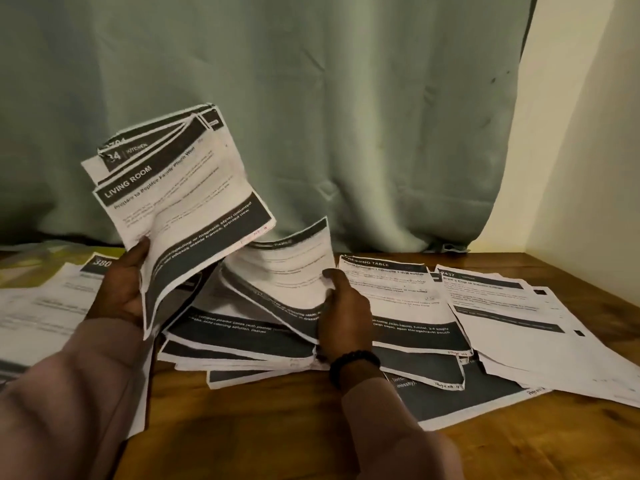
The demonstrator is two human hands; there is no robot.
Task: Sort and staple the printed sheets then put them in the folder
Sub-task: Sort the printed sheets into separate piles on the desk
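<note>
The printed sheets lie in several groups across a wooden table (311, 438), and two of those groups are in the person's hands. The left hand (126, 282) grips a fanned bundle of sheets (180, 188) by its lower left edge, thumb on the front page, and holds it raised above the table and tilted back to the left; the top page reads "LIVING ROOM" in a dark header band, and a page behind it shows "KITCHEN". Just to the right and lower, the right hand (344, 306) pinches a curled sheet (291, 268) at its right edge, thumb on top and fingers curled underneath, so the page bows upward from the heap below. That heap (249, 337) is a loose, overlapping spread of pages with dark bands, lying directly under and between both hands. Touching its right side is a flat page headed "DRESSING TABLE" (388, 282), and farther right another stack (512, 320) fans toward the table's right edge. To the left of the left hand, more sheets (41, 306) lie flat, partly over something yellow-green (52, 261) at the table's back edge; what that is cannot be told. A dark beaded bracelet (353, 365) circles the right wrist, and both forearms wear pale pinkish sleeves (69, 393). Behind the table hangs a grey-green curtain (311, 98), with a cream wall (588, 133) at the right.
</note>
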